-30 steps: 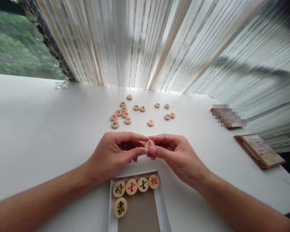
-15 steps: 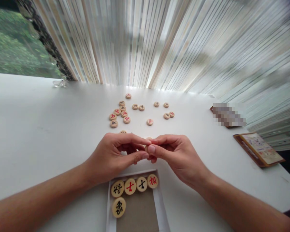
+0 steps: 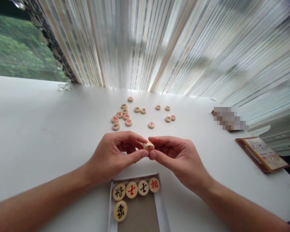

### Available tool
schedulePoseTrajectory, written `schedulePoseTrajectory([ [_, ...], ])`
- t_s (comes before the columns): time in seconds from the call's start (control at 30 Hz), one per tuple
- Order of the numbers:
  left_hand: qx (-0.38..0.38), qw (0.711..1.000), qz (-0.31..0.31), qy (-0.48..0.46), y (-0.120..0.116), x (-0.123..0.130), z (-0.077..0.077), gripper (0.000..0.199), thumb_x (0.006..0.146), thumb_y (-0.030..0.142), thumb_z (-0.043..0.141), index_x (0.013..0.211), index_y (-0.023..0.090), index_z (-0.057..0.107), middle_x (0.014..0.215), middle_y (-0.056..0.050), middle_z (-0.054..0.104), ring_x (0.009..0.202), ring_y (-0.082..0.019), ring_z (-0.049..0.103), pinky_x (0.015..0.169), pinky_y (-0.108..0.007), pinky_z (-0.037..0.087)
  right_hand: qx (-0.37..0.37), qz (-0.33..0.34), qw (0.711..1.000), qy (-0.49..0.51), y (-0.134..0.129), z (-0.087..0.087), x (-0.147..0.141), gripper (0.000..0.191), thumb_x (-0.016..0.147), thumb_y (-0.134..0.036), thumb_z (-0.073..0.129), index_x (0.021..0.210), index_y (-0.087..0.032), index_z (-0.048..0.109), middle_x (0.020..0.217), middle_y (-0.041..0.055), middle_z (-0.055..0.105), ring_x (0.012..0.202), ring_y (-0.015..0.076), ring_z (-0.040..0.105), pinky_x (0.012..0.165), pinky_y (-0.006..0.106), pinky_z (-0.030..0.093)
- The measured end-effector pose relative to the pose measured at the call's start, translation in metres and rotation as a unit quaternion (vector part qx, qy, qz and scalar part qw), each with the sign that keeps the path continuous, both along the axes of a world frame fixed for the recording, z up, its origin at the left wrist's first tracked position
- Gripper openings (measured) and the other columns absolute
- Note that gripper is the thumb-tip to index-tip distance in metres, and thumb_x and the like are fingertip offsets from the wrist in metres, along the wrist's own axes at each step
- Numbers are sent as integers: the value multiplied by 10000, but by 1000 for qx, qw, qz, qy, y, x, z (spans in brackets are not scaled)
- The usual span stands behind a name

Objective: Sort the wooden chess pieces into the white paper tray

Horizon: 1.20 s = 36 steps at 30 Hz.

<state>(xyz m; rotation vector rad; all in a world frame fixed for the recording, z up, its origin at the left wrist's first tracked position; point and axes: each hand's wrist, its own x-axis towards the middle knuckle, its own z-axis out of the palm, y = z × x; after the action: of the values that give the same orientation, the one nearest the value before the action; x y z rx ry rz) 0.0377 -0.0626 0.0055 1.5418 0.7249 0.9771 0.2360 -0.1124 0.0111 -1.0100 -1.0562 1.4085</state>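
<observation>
Fingers point(image 3: 131, 136) and thumb of the left hand point(image 3: 111, 156) curve to a narrow gap, their tips closed on the edge of a wooden disc point(image 3: 149, 148) with a red character; the right hand point(image 3: 183, 156) pinches it from the other side in the same way. The disc is held up above the white table point(image 3: 62, 135), between the hands and beyond the tray; a second disc seems to sit behind it, though the fingers hide too much to be sure. From the left, greenery shows through the window point(image 3: 16, 48), and a clear ornament point(image 3: 64, 86) lies near the foot of the striped curtain point(image 3: 128, 48). Next comes a cluster of discs point(image 3: 129, 122) marked in red and black, with one red-marked disc point(image 3: 130, 99) apart beyond it. Nearest the person, between the forearms, the shallow white tray point(image 3: 137, 176) holds a row of four discs, black, red, black, red, and a black-marked disc point(image 3: 120, 211) below the leftmost. Beyond the hands, a black-marked pair point(image 3: 137, 109) lies right of the cluster, then a lone red-marked disc point(image 3: 151, 124), and farther right four more discs point(image 3: 168, 119), two of them together. At far right lie a blurred-out item point(image 3: 229, 119) and a brown-edged booklet point(image 3: 264, 154).
</observation>
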Motion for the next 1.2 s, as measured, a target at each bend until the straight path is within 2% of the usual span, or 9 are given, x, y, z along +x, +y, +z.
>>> schedulePoseTrajectory([
  [0.17,-7,1000,11,4,0,-1,-2,150,837,184,865,974,150,818,833,-40,837,676,-117,761,564,-139,585,77,-27,995,-51,0,-4,1,385,710,-112,977,1054,-234,854,968,45,859,860,164,826,821,225,687],
  [0.3,-21,1000,2,-1,0,-3,-3,170,845,204,868,994,142,817,824,-49,835,645,-113,742,560,-150,594,135,-25,986,-99,-1,-5,1,316,780,-126,937,1065,-231,852,991,54,845,873,183,815,827,280,698],
  [0.4,-39,999,-7,-6,0,-2,-2,180,841,213,875,993,136,815,791,-49,829,573,-101,709,530,-157,590,148,-21,982,-118,-2,-5,2,266,820,-160,916,1070,-226,852,985,63,833,867,195,807,813,311,702],
  [0.57,-61,998,-15,-25,0,-2,-2,208,825,219,892,1001,131,827,785,-57,829,544,-105,691,497,-173,583,152,-24,979,-132,-1,-6,3,296,802,-172,932,1083,-217,853,965,70,823,837,197,795,783,317,697],
  [0.8,-70,997,-19,-26,2,-3,-1,200,825,230,891,993,128,853,706,-41,794,522,-106,663,491,-185,574,123,-25,982,-140,0,-5,4,294,776,-205,958,1055,-228,869,956,67,843,801,191,798,760,292,681],
  [0.93,-63,997,-43,-21,1,-3,-2,154,863,192,844,1007,137,864,776,-55,820,553,-101,676,510,-169,574,84,-17,985,-153,0,0,3,201,798,-338,953,932,-206,883,793,58,821,658,166,747,620,250,639],
  [1.03,-48,997,-53,-6,1,-3,-3,153,873,187,833,1016,141,863,822,-65,828,593,-111,698,520,-172,578,55,2,987,-152,1,4,2,291,837,-477,904,839,-188,877,654,48,756,551,147,669,513,236,580],
  [1.2,-8,999,-47,4,0,-4,-6,322,842,179,860,1161,139,837,860,-76,824,709,-151,750,616,-210,619,2,38,990,-137,1,6,2,396,837,-551,880,737,-171,835,597,43,707,514,125,604,486,222,520],
])
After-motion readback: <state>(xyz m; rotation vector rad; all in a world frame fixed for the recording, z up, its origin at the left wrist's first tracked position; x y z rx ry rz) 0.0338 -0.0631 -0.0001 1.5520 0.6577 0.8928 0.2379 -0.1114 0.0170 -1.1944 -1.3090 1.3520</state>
